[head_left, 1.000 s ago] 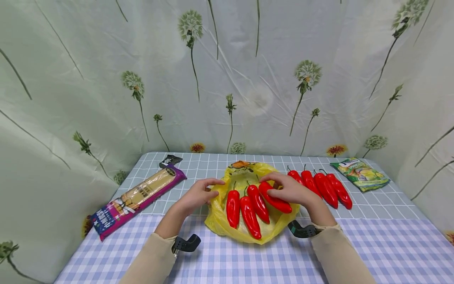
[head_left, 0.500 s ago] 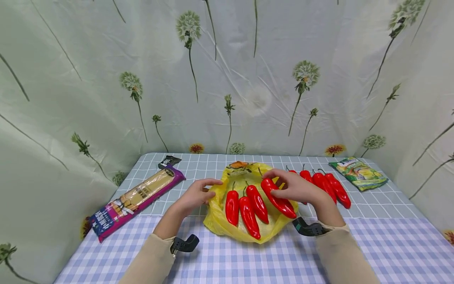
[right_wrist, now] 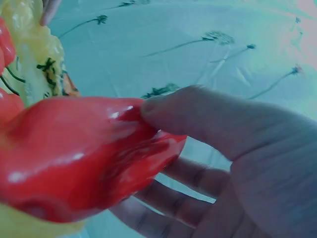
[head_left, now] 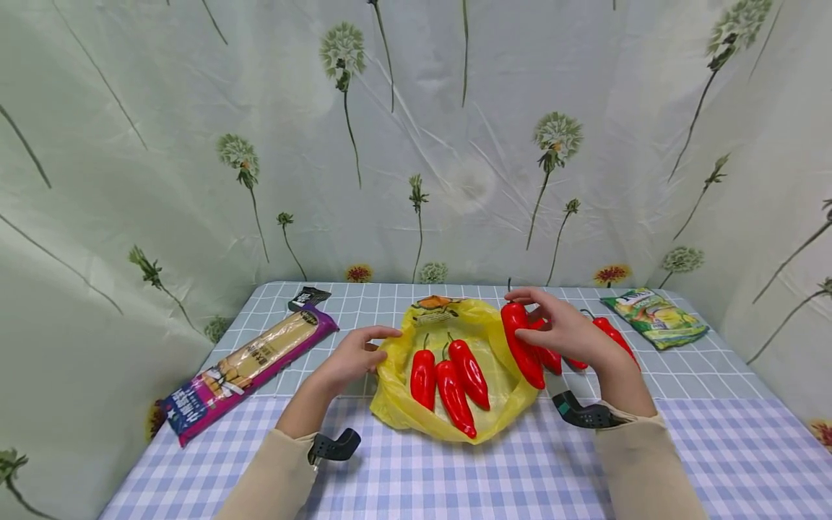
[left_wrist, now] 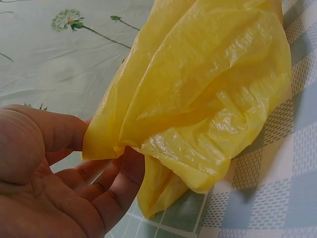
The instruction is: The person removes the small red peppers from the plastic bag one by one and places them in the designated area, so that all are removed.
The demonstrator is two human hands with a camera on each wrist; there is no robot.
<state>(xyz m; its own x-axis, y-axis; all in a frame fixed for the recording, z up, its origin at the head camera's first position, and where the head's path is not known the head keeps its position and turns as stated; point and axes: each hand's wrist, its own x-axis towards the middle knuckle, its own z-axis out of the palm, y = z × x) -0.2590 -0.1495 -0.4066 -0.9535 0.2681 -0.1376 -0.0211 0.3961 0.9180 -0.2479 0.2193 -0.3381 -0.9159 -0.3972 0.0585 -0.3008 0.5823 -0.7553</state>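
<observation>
Looking from the far left of my head feed, I see a long, flat purple plastic packet with a tan middle [head_left: 250, 368] lying aslant, and a small black packet [head_left: 309, 296] just beyond its upper end. Next, a forearm in a beige sleeve [head_left: 269, 477] slants up from the lower edge to the left hand [head_left: 354, 355], its thumb and fingers pinching the left rim of a crumpled yellow plastic bag [head_left: 390, 383]. Three glossy red peppers with thin dark stems [head_left: 456, 399] lie inside. Over the bag's right rim, a fourth glossy red pepper [head_left: 522, 347] is tilted stem up, clamped between the thumb and fingers of the right hand [head_left: 572, 328]; that forearm rises from the lower right, the hand turned leftward. More red peppers [head_left: 614, 334], partly hidden by it, lie beyond. Farthest right, I make out a green-and-yellow plastic packet [head_left: 656, 318].
</observation>
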